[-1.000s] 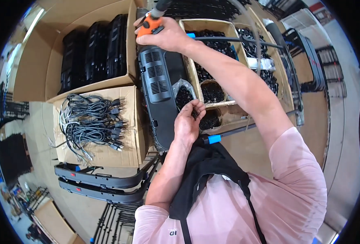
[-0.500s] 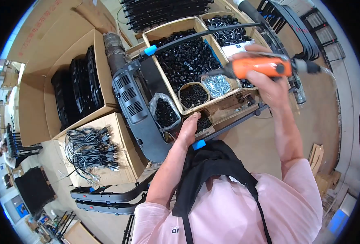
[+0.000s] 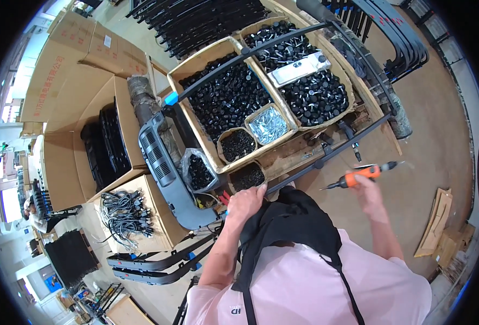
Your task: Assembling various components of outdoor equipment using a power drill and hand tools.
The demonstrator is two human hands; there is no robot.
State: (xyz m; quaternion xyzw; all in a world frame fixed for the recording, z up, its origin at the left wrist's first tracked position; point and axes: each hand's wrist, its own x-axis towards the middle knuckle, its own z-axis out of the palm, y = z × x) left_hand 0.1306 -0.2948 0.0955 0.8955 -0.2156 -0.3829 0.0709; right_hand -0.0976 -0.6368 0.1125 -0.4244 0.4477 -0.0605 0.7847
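The right hand (image 3: 370, 187) has its fingers clamped round an orange-handled screwdriver (image 3: 358, 176), held level in the air to the right of the black frame bar (image 3: 326, 155), clear of it. The left hand (image 3: 246, 201) rests at the near end of that bar, just below a small paper cup of dark fasteners (image 3: 248, 175); its fingers appear curled together, though whether they pinch a fastener cannot be told at this angle. Judgement: the step goes best if the left hand steadies the bar while the screwdriver tip comes in square to the fixing point, since a slanted approach could slip off the head. Above the bar, cardboard trays (image 3: 234, 97) hold black caps and screws, with a cup of bright silver screws (image 3: 268, 124) among them. Left of the bar lies a grey vented panel (image 3: 166, 162) across the bench, and beyond it an open carton of coiled cables (image 3: 124, 213). The room is a workshop with a brown floor (image 3: 440, 135), further cartons, and stacked black frames beyond the trays.
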